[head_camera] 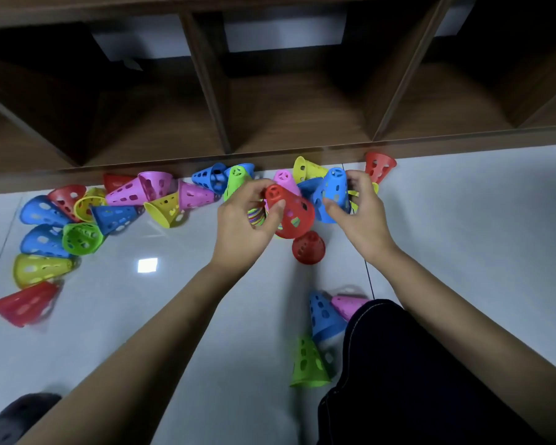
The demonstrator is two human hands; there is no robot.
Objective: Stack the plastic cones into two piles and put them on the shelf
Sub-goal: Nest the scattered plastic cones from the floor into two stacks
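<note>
Several perforated plastic cones in red, blue, yellow, green and pink lie scattered on the pale floor below a brown wooden shelf (289, 146). My left hand (244, 220) grips a stack of cones topped by a red cone (289, 213); coloured rims show under the fingers. My right hand (357, 207) holds an upright blue cone (333, 194) just right of the stack. A small red cone (308, 247) stands on the floor below the stack. More cones crowd behind both hands along the shelf base.
A cluster of cones (77, 220) spreads over the left floor. A blue cone (323, 313), a pink cone (347, 305) and a green cone (308, 364) sit beside my dark trouser knee (414, 364). The shelf compartments stand open and dark.
</note>
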